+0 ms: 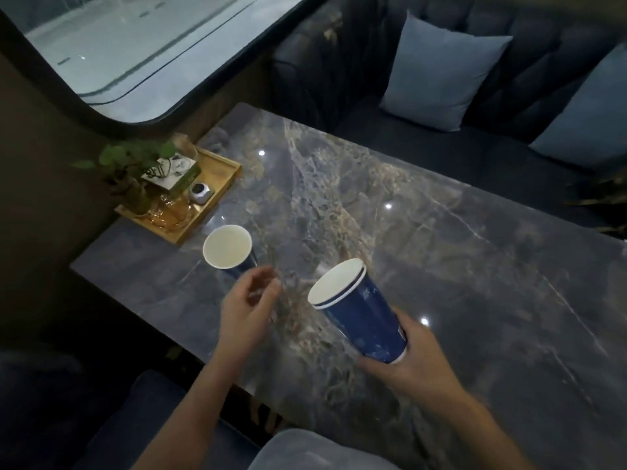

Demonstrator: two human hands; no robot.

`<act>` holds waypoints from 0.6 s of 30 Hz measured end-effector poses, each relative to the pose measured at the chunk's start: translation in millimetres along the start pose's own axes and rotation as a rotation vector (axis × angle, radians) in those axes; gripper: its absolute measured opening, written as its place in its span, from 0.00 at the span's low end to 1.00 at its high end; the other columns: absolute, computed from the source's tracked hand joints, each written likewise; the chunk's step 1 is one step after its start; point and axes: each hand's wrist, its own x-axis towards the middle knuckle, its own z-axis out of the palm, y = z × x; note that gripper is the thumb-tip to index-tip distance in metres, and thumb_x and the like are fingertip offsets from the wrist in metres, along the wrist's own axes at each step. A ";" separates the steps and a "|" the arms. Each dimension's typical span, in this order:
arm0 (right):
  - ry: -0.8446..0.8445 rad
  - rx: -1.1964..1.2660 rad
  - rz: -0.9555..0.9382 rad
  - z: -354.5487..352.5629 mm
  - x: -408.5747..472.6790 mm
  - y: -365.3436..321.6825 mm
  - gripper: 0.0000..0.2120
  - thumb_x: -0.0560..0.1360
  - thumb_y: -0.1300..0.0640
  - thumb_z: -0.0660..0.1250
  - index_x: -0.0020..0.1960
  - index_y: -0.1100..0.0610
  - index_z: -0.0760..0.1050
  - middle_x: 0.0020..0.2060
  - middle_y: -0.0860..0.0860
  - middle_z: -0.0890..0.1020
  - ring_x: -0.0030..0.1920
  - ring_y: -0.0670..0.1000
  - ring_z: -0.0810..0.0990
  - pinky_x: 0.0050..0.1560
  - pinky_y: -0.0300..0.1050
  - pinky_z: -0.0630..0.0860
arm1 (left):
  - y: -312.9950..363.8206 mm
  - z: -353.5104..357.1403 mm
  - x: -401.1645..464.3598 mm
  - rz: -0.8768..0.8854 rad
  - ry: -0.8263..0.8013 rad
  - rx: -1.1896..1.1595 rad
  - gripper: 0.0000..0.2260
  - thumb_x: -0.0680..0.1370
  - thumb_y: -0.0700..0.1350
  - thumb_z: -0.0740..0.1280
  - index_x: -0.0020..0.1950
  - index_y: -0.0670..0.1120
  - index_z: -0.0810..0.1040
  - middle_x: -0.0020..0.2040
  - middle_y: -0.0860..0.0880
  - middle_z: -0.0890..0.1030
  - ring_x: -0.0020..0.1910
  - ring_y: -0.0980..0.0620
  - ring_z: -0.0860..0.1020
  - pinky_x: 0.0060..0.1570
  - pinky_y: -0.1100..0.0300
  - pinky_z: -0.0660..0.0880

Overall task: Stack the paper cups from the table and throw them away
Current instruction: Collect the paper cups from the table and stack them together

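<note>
My right hand (412, 359) grips the base of a stack of blue paper cups (359, 317), tilted with its mouth toward the upper left; two white rims show, one nested in the other. A single blue paper cup (228, 247) with a white inside stands upright on the marble table (441, 232), left of the stack. My left hand (249, 308) hovers just below and right of that cup, fingers curled and apart, holding nothing, and is slightly blurred.
A wooden tray (210, 195) at the table's far left corner carries a potted plant (130, 167), a small box, a silver jar and glassware. A dark sofa with pale blue cushions (441, 72) lies beyond the table. A window is at upper left.
</note>
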 end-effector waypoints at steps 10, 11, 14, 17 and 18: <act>0.016 0.035 0.094 22.0 20.8 -17.0 0.29 0.61 0.51 0.81 0.54 0.33 0.71 0.49 0.33 0.82 0.47 0.37 0.83 0.45 0.40 0.81 | 6.9 -59.4 96.1 0.319 0.169 0.486 0.27 0.70 0.54 0.73 0.66 0.48 0.73 0.69 0.47 0.71 0.71 0.48 0.66 0.70 0.51 0.63; 0.018 0.035 0.099 22.5 21.2 -18.3 0.29 0.61 0.52 0.81 0.54 0.32 0.71 0.49 0.32 0.82 0.47 0.37 0.83 0.45 0.39 0.81 | 2.5 -57.3 103.7 0.300 0.121 0.553 0.30 0.70 0.56 0.73 0.68 0.50 0.71 0.71 0.47 0.68 0.73 0.46 0.64 0.71 0.47 0.61; 0.020 0.028 0.100 23.0 20.0 -20.2 0.31 0.61 0.52 0.82 0.54 0.30 0.69 0.50 0.30 0.81 0.49 0.36 0.83 0.44 0.35 0.80 | -15.1 -43.0 117.8 0.236 -0.086 0.924 0.30 0.71 0.65 0.65 0.71 0.57 0.66 0.72 0.46 0.68 0.72 0.41 0.65 0.68 0.39 0.64; 0.034 0.033 0.111 21.8 16.9 -21.0 0.33 0.62 0.52 0.81 0.56 0.29 0.68 0.51 0.30 0.81 0.49 0.36 0.82 0.43 0.34 0.79 | -19.9 -35.1 123.4 0.199 -0.155 1.019 0.27 0.71 0.64 0.63 0.68 0.58 0.69 0.68 0.47 0.72 0.66 0.40 0.70 0.63 0.40 0.68; 0.039 0.032 0.117 21.2 15.6 -20.3 0.34 0.61 0.52 0.81 0.56 0.28 0.67 0.51 0.30 0.81 0.49 0.36 0.82 0.42 0.33 0.79 | -18.8 -34.5 124.1 0.179 -0.153 0.993 0.26 0.72 0.63 0.63 0.68 0.58 0.69 0.67 0.47 0.72 0.66 0.40 0.70 0.62 0.40 0.68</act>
